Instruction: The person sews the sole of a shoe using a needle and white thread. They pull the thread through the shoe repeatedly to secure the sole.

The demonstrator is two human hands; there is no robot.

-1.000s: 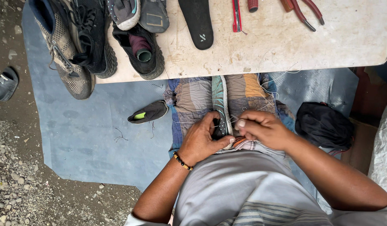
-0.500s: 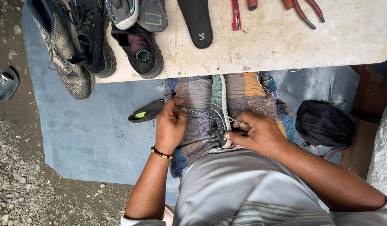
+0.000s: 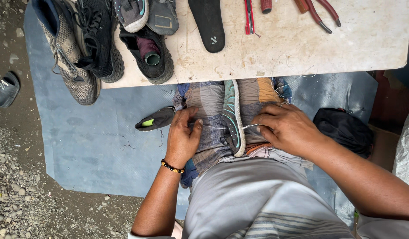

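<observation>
White thread (image 3: 213, 127) runs taut across the middle of the frame, from the left hand (image 3: 183, 139) through the sole edge of a grey shoe with teal tread (image 3: 233, 117) to the right hand (image 3: 287, 128). That shoe stands on its edge between the person's knees, just below the bench (image 3: 301, 44), resting on a patchwork cloth (image 3: 209, 102) over the lap. Left fingers (image 3: 193, 125) are pressed together, pinching the thread end; right fingers (image 3: 263, 124) are curled and pinch the other strand close to the sole.

To do this stitch well, I judge both hands should pull evenly and straight outward, so the loop beds into the sole groove without cutting the rubber. Knees should clamp the shoe firmly to stop it twisting. Loose thread (image 3: 286, 84) trailing off the bench edge in the upper centre-right could snag, so it is worth keeping free of the pull.

Other shoes (image 3: 80, 57) lie at the upper left, a black insole (image 3: 207, 22) and red-handled pliers (image 3: 321, 13) along the top.
</observation>
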